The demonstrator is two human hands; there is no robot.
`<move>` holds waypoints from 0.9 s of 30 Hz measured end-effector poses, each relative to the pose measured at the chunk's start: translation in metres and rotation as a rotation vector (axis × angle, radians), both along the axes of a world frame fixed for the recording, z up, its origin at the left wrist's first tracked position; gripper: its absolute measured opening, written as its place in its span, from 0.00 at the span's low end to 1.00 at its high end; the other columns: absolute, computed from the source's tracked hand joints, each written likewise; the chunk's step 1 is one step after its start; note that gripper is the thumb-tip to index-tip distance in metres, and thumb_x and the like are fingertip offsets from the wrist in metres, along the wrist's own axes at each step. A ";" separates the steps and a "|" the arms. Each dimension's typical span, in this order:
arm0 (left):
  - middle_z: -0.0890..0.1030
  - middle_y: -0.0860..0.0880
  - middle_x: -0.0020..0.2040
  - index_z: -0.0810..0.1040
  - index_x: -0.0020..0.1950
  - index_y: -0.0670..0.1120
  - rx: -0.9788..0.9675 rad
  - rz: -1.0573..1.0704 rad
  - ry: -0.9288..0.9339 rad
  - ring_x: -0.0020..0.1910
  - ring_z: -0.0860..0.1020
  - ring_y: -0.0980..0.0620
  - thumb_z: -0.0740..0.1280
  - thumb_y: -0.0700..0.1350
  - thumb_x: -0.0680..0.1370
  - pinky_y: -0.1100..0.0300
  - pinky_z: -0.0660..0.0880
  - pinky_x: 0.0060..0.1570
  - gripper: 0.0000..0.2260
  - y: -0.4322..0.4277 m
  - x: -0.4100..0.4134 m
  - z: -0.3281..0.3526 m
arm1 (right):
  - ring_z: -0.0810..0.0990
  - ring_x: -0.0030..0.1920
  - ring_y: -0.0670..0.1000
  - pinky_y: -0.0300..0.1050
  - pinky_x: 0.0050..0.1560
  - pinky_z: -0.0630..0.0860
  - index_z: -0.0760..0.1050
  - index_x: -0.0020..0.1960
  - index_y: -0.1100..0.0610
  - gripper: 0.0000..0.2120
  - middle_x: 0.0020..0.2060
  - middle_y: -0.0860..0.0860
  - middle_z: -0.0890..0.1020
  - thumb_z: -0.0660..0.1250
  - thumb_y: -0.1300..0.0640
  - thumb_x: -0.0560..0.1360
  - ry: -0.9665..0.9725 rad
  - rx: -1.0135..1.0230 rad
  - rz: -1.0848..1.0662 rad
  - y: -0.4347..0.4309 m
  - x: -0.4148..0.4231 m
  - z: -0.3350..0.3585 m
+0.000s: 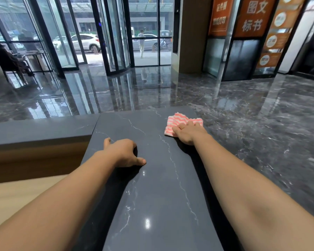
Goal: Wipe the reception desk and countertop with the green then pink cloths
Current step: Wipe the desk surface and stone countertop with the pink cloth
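A pink-and-white striped cloth [179, 120] lies flat near the far right corner of the dark marble countertop [152, 187]. My right hand [188, 132] presses down on the cloth's near half, fingers spread over it. My left hand [124, 152] rests on the countertop near its left edge, fingers curled under and thumb out, with nothing in it. No green cloth is in view.
The countertop's left arm [40, 128] runs off to the left, with a lower wooden desk surface [16, 194] below it. Beyond the far edge lies glossy marble floor [261, 115]. A seated person [7, 58] is at the far left by the glass doors.
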State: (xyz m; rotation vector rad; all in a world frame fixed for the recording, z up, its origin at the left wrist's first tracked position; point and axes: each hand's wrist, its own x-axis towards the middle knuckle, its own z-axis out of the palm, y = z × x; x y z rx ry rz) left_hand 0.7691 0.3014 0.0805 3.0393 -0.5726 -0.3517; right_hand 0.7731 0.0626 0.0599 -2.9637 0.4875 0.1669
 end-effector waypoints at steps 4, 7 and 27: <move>0.77 0.52 0.60 0.72 0.67 0.50 -0.035 -0.029 -0.055 0.64 0.72 0.49 0.64 0.64 0.74 0.44 0.50 0.70 0.27 0.011 -0.025 -0.002 | 0.62 0.71 0.59 0.54 0.72 0.55 0.63 0.75 0.50 0.27 0.72 0.58 0.65 0.45 0.40 0.81 -0.081 -0.124 -0.062 0.019 -0.042 0.002; 0.76 0.51 0.64 0.70 0.69 0.49 -0.039 -0.042 -0.060 0.66 0.71 0.48 0.65 0.64 0.74 0.46 0.53 0.70 0.29 0.025 -0.042 0.000 | 0.65 0.68 0.58 0.52 0.68 0.60 0.65 0.72 0.50 0.24 0.68 0.57 0.68 0.51 0.41 0.80 -0.162 -0.134 -0.087 0.033 -0.069 -0.003; 0.74 0.53 0.66 0.69 0.69 0.52 -0.039 -0.073 -0.061 0.67 0.71 0.51 0.65 0.67 0.71 0.53 0.60 0.65 0.31 0.047 -0.086 -0.002 | 0.74 0.62 0.60 0.49 0.58 0.68 0.73 0.63 0.52 0.20 0.61 0.55 0.77 0.63 0.42 0.76 -0.319 0.119 0.094 0.103 -0.060 0.002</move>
